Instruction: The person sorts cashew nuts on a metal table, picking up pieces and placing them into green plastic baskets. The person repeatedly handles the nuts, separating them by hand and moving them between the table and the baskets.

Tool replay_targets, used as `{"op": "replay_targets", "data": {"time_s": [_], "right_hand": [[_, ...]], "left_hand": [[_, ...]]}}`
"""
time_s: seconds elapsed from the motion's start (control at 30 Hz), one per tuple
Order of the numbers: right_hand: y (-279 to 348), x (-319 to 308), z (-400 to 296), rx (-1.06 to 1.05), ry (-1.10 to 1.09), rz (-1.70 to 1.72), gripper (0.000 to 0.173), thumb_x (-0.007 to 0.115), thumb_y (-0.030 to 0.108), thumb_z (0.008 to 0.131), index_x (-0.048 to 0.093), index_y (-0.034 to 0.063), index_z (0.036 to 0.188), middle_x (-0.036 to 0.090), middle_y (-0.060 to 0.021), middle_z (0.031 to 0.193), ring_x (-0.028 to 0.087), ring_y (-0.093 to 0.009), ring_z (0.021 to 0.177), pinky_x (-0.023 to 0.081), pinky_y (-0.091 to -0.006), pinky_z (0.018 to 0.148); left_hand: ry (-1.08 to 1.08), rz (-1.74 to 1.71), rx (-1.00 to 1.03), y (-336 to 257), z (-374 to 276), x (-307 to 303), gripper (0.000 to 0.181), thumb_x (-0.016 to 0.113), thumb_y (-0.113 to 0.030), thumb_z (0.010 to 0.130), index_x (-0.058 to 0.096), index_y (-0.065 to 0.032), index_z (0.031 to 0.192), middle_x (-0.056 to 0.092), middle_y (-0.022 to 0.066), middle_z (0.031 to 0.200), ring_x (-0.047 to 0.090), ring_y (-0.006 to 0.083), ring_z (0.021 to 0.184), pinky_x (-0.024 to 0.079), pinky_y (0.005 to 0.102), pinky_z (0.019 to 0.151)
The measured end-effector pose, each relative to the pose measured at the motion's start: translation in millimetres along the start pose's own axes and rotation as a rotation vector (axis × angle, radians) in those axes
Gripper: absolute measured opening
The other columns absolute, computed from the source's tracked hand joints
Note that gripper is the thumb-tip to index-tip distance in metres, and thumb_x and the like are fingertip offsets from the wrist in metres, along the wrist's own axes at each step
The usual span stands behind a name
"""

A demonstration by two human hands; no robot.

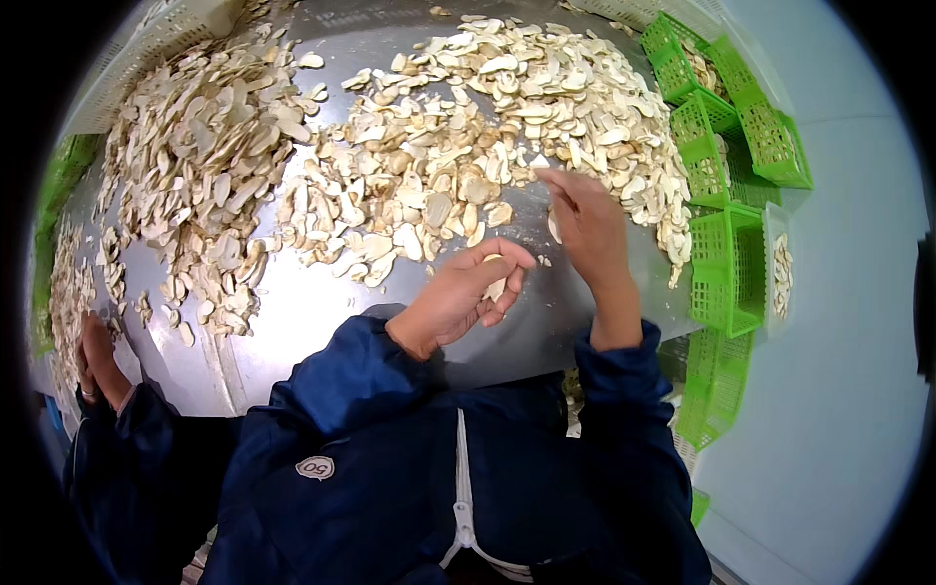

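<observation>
Pale dried mushroom slices [409, 183] lie in a loose heap on the metal table just ahead of me. My left hand [472, 289] is curled around a mushroom slice [496, 281], palm partly turned up, above the near part of the table. To its right, my right hand [589, 219] reaches to the near edge of the heap, fingers bent. A pale slice [554, 225] shows beside its palm; whether the fingers grip it, I cannot tell. Small crumbs lie on the metal between the hands.
Taller slice heap [197, 146] at left, another heap [585, 102] at back right. Green plastic baskets [711, 270] line the right edge, some holding slices. White perforated crates [157, 47] stand at the back left. A co-worker's hands [101, 358] are at the far left by more slices.
</observation>
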State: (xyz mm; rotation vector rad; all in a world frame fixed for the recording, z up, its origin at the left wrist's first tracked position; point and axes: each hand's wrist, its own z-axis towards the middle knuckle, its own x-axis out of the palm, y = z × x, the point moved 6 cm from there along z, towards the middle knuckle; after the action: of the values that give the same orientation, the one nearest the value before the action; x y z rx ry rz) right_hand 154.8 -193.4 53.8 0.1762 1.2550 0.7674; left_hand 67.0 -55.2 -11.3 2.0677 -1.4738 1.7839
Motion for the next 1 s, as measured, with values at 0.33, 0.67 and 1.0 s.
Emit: {"op": "replay_targets", "data": {"time_s": [0.33, 0.67, 1.0], "right_hand": [[-3.4, 45.4, 43.6, -0.084, 0.16, -0.298, 0.026, 0.066, 0.011, 0.087, 0.068, 0.0138, 0.113, 0.066, -0.0085, 0.114, 0.062, -0.03, 0.107, 0.052, -0.04, 0.091], [-10.3, 17.0, -2.9, -0.044, -0.026, -0.065, 0.026, 0.074, 0.024, 0.083, 0.068, 0.0073, 0.102, 0.065, -0.0127, 0.099, 0.064, -0.034, 0.098, 0.052, -0.0412, 0.084], [-24.2, -61.4, -87.5, 0.232, -0.212, 0.281, 0.02, 0.068, 0.019, 0.093, 0.066, 0.0039, 0.107, 0.069, -0.0076, 0.099, 0.068, -0.021, 0.082, 0.054, -0.0339, 0.073]], "left_hand": [[0.02, 0.015, 0.022, 3.5, 2.8, -2.6, 0.017, 0.048, -0.012, 0.104, 0.06, -0.0023, 0.111, 0.056, 0.0028, 0.084, 0.053, 0.0099, 0.062, 0.037, 0.0202, 0.042], [0.047, 0.064, 0.018, -3.1, -0.4, 7.6, 0.016, 0.053, -0.015, 0.101, 0.06, -0.0037, 0.111, 0.056, 0.0034, 0.083, 0.05, 0.0108, 0.06, 0.035, 0.022, 0.045], [-0.137, 0.192, 0.143, 5.8, 3.9, 0.8, 0.018, 0.053, -0.018, 0.102, 0.058, -0.0045, 0.112, 0.056, 0.0004, 0.084, 0.051, 0.0063, 0.062, 0.038, 0.015, 0.046]]}}
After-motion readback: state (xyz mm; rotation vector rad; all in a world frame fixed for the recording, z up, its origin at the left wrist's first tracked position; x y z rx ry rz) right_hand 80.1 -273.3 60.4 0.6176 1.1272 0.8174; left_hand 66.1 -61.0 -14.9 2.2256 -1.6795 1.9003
